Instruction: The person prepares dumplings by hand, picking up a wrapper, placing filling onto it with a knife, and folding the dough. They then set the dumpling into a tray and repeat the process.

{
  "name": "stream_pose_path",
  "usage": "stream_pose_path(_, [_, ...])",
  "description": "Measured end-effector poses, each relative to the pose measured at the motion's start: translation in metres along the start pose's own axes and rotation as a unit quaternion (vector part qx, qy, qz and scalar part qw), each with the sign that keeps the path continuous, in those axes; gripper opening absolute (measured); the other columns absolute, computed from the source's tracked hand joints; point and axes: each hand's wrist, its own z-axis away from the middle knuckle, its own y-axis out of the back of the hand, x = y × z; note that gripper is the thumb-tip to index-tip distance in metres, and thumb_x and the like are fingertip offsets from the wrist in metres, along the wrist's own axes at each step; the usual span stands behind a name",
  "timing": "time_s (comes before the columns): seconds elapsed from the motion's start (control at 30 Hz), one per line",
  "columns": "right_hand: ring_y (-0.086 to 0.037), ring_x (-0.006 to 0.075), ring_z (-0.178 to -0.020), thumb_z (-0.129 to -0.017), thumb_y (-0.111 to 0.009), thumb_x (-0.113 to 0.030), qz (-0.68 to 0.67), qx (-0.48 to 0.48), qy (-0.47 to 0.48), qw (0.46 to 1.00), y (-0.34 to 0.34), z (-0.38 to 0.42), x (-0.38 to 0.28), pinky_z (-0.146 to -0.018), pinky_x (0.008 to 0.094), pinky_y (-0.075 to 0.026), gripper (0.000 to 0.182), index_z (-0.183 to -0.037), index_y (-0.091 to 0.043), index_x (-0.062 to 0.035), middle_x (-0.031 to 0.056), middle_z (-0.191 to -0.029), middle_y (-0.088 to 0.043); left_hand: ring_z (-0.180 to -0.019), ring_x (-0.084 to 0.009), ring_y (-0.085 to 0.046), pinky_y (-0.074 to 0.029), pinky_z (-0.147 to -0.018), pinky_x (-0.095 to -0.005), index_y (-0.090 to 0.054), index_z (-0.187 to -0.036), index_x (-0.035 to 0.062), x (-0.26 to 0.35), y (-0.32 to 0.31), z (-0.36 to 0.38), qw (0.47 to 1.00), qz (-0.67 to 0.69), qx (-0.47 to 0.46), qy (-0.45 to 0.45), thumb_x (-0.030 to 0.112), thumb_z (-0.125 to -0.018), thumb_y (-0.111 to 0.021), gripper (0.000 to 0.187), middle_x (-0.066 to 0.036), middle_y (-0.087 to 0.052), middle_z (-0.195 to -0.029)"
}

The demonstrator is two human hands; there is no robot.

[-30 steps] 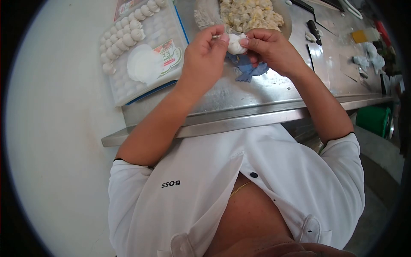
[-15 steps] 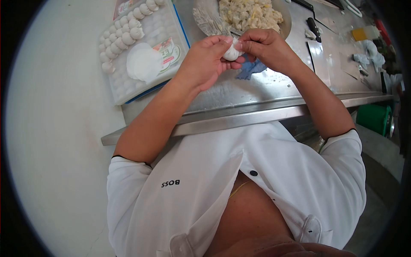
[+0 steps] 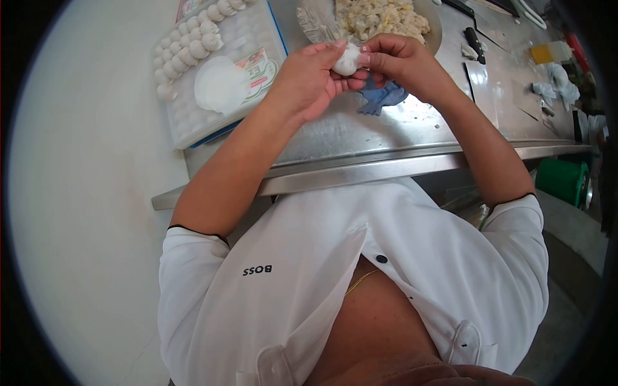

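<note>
A white pleated dumpling (image 3: 348, 61) is between my two hands, over the near side of the steel table. My left hand (image 3: 317, 76) cradles it, fingers curled beneath and thumb against its side. My right hand (image 3: 398, 63) pinches its right edge between thumb and fingers. Just behind them sits a bowl (image 3: 436, 26) of pale chopped filling (image 3: 380, 18), with crumpled clear plastic (image 3: 315, 23) at its left. To the left, a tray (image 3: 187, 137) bears rows of finished dumplings (image 3: 187, 55) and a stack of round white wrappers (image 3: 219, 87).
A blue cloth (image 3: 382, 100) lies under my right hand. Right of it are a black-handled cleaver (image 3: 475, 48), a bottle of yellow liquid (image 3: 547, 53) and crumpled white wraps (image 3: 563, 83). The table's steel edge (image 3: 360, 172) runs before my body; a white wall (image 3: 84, 161) stands left.
Both hands have shifted slightly upward in view with the dumpling, which has turned a little between the fingers. My right fingers now grip its side rather than its top.
</note>
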Motion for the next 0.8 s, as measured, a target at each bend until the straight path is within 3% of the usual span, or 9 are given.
stream_pose_path(0.27, [-0.056,0.0063,-0.062,-0.093,-0.063,-0.023,0.026,0.003,0.004,1.0,0.001,-0.002,0.003,-0.059,0.0223,-0.048,0.019,-0.089,-0.067,-0.004,-0.0005,-0.072,-0.061,-0.089,-0.0226,-0.066,-0.057,-0.079,-0.0342,-0.054,-0.115,-0.0041,0.0,0.001,0.002,0.999,-0.003,-0.031,0.008,0.023,-0.102,-0.046,0.031,-0.015,-0.063,-0.107])
stream_pose_path(0.47, [-0.056,0.0079,-0.06,-0.095,-0.059,-0.025,-0.08,0.03,-0.034,0.996,0.002,-0.005,0.004,-0.058,0.0223,-0.048,0.022,-0.095,-0.066,-0.0034,0.0018,-0.074,-0.062,-0.088,-0.0221,-0.066,-0.057,-0.077,-0.0334,-0.054,-0.115,-0.0043,0.003,0.004,0.001,1.0,-0.011,-0.029,-0.005,0.023,-0.102,-0.047,0.031,-0.015,-0.063,-0.106])
stream_pose_path(0.57, [-0.056,0.0081,-0.06,-0.095,-0.061,-0.025,-0.127,-0.001,-0.049,0.991,0.006,-0.006,0.009,-0.057,0.022,-0.047,0.022,-0.097,-0.065,-0.0036,0.0015,-0.075,-0.062,-0.088,-0.0219,-0.066,-0.057,-0.076,-0.0334,-0.054,-0.115,-0.0044,0.004,0.002,0.002,0.999,-0.02,-0.031,-0.007,0.022,-0.102,-0.047,0.031,-0.015,-0.063,-0.105])
stream_pose_path(0.67, [-0.055,0.0076,-0.059,-0.094,-0.062,-0.026,-0.121,-0.014,-0.058,0.991,0.004,-0.005,0.007,-0.057,0.0219,-0.047,0.022,-0.096,-0.065,-0.0042,0.0003,-0.073,-0.06,-0.087,-0.022,-0.067,-0.057,-0.076,-0.0334,-0.055,-0.115,-0.0045,0.002,0.0,0.004,0.999,-0.023,-0.024,-0.009,0.022,-0.101,-0.048,0.031,-0.015,-0.064,-0.105])
stream_pose_path(0.8, [-0.053,0.0065,-0.06,-0.095,-0.062,-0.027,0.03,-0.03,0.008,0.999,0.002,-0.004,0.006,-0.055,0.0217,-0.045,0.022,-0.094,-0.064,-0.0049,-0.0019,-0.071,-0.057,-0.087,-0.0227,-0.067,-0.057,-0.074,-0.0331,-0.055,-0.115,-0.0043,0.0,-0.002,0.006,0.999,-0.037,-0.009,-0.014,0.022,-0.101,-0.05,0.031,-0.014,-0.064,-0.104])
